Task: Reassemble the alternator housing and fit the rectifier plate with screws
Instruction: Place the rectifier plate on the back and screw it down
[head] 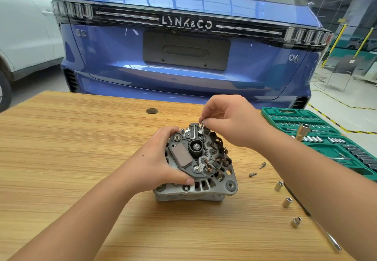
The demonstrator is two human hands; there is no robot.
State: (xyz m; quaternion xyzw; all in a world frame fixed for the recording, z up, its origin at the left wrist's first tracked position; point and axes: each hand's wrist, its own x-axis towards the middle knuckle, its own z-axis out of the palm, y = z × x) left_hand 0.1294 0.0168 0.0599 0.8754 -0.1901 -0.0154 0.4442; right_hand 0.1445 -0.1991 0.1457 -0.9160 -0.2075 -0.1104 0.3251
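The grey alternator (212, 187) stands on the wooden table (61, 148), rear face up, with the rectifier plate (214, 154) and a brown regulator block (182, 155) on top. My left hand (161, 158) grips the housing's left side, thumb curled over the near rim. My right hand (228, 118) hovers over the far edge and pinches a small screw (201, 123) upright at the plate's far rim. Two loose screws (262, 165) (253, 174) lie on the table to the right of the alternator.
An open green socket set case (273, 115) sits at the right edge of the table. Three loose sockets (278, 186) (287, 202) (295, 222) and a ratchet handle (328, 238) lie near my right forearm. A blue car (183, 73) stands just behind the table.
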